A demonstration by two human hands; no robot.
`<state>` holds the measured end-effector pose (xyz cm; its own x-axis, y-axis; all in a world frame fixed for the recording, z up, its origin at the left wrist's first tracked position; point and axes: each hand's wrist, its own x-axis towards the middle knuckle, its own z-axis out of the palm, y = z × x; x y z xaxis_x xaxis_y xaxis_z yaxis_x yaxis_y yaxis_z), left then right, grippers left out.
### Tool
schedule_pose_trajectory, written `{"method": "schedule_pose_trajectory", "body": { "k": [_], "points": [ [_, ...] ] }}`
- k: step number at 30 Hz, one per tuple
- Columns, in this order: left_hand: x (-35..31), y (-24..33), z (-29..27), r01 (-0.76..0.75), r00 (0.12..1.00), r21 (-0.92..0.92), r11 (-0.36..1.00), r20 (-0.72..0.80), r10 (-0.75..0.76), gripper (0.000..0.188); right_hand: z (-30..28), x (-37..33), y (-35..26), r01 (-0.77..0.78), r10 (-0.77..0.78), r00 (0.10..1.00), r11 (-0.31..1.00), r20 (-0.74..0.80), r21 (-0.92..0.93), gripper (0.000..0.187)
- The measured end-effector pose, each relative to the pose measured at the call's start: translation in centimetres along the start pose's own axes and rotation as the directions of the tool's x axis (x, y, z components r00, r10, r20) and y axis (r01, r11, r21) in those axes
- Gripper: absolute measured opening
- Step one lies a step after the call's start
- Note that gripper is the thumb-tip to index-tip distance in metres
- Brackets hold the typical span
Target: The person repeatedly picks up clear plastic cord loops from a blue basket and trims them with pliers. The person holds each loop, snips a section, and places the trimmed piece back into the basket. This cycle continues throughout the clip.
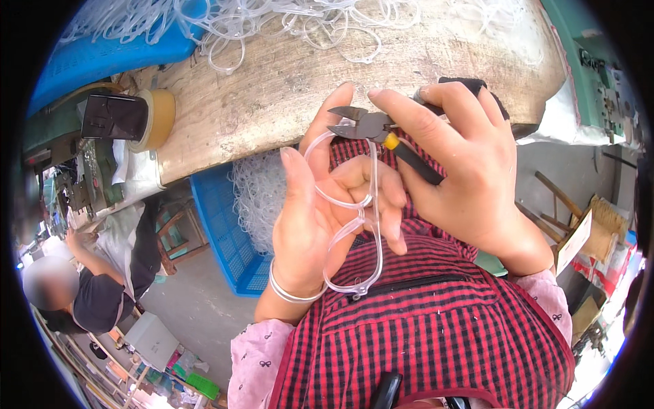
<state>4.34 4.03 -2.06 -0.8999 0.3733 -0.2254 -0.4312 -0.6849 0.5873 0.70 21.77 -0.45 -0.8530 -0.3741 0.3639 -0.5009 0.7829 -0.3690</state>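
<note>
My left hand (300,235) is palm up, its thumb and index finger raised and the other fingers partly curled around a clear plastic eyeglass frame (374,170). The frame's two rounded loops hang across the palm, one above the other. My right hand (466,160) grips a pair of side cutters (372,127) with black and yellow handles. The parted jaws of the cutters are at the frame's upper edge, close to my left index finger. Whether the blades touch the plastic, I cannot tell.
Clear plastic frames (293,20) are heaped on the wooden table (225,112), some in a blue tray (88,68). A blue basket (228,232) below holds clear plastic pieces (259,198). A tape roll (160,119) sits at the table's left; farther left, a person (102,293) works.
</note>
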Motion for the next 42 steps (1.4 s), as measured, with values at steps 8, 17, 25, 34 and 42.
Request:
{"method": "schedule_pose_trajectory", "body": {
  "k": [8, 17, 25, 34, 42],
  "points": [
    [0.1, -0.7, 0.8, -0.072, 0.995, 0.070, 0.995, -0.065, 0.077, 0.088, 0.0, -1.0, -1.4, -0.087, 0.086, 0.996, 0.993, -0.021, -0.082, 0.065],
    [-0.9, -0.4, 2.3, 0.004, 0.989, 0.195, 0.981, -0.147, 0.025, 0.088, 0.7, -1.1, 1.1, 0.009, -0.008, 1.000, 0.993, 0.008, -0.114, 0.061],
    [-0.2, -0.5, 1.6, -0.004, 0.990, 0.140, 0.990, -0.137, 0.024, 0.085, 1.8, -1.0, 0.7, 0.001, 0.000, 1.000, 0.996, 0.004, -0.093, 0.063],
    [1.5, 4.0, -4.6, -0.090, 0.985, -0.167, 0.982, 0.130, 0.113, 0.077, -1.2, -1.8, 1.1, 0.203, -0.246, 0.953, 0.952, 0.178, 0.227, 0.061],
    [1.6, 4.0, -2.5, -0.158, 0.987, -0.003, 0.987, -0.036, 0.158, 0.078, -0.2, -1.4, 0.7, 0.480, -0.480, 0.877, 0.877, -0.002, -0.001, 0.053]
  ]
}}
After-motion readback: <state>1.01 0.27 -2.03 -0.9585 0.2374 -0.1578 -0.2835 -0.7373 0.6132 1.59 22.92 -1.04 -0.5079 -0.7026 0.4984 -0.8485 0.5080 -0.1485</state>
